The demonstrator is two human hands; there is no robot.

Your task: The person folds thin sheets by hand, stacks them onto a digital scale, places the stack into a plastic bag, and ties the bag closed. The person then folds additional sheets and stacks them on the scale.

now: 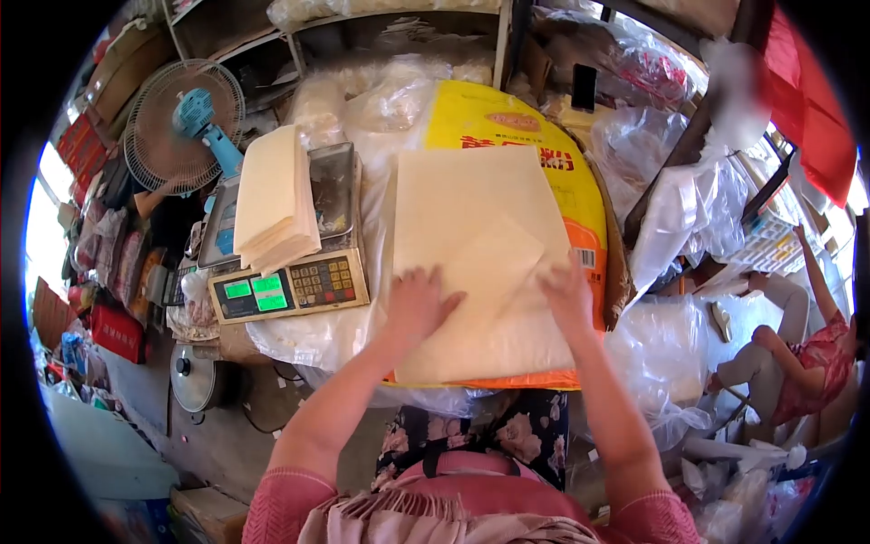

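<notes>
A large cream-coloured sheet or stack of sheets [471,213] lies flat on a yellow and orange printed sack [584,199] in front of me. My left hand [422,299] rests on its left part, fingers apart. On the right edge, my right hand [569,292] touches the sheet with its fingers spread. Faint creases run across the sheet between the hands. To the left, a folded pile of similar cream sheets [276,195] sits on a digital scale [349,281] with lit green displays.
A fan [186,127] stands at the upper left, above a lidded pot [193,376] on the floor. A phone [584,87] lies at the back right. Plastic bags [662,354] hang beside the table. Another person [807,363] sits at the far right.
</notes>
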